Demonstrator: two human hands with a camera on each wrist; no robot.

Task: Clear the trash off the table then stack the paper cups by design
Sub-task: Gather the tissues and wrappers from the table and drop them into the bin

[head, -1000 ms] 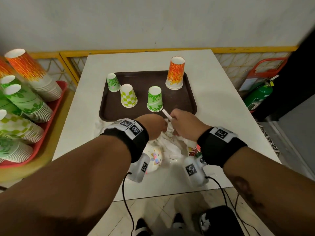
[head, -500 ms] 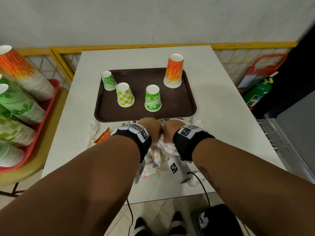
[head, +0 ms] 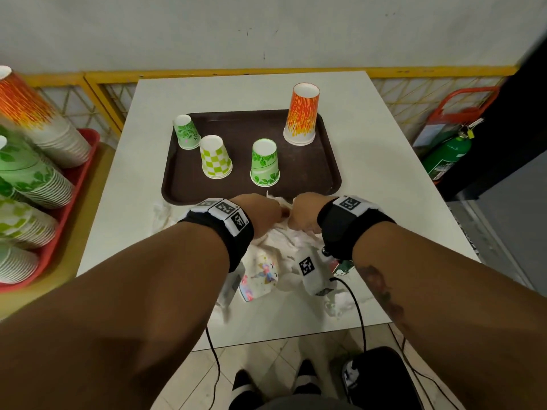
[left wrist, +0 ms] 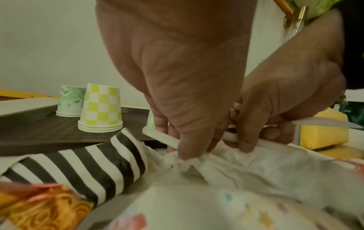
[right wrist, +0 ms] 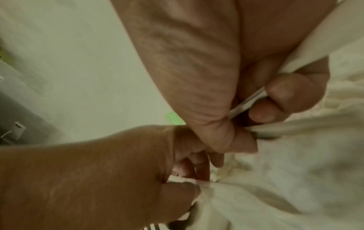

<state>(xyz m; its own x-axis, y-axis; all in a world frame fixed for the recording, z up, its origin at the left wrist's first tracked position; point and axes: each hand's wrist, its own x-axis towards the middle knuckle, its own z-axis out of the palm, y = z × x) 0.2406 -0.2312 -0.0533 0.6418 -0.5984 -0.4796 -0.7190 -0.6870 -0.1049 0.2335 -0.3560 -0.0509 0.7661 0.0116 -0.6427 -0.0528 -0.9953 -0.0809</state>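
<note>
White crumpled tissue (left wrist: 226, 165) pinched by both hands' grips, straw (left wrist: 163, 137) lying crosswise.

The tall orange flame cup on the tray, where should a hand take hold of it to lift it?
Grip the orange flame cup around its upper wall, coming down from above. It stands upside down on the brown tray, narrow base up and wide rim down, so curled fingers close easily there. It stands apart from the green cups, so its sides look free.
</note>
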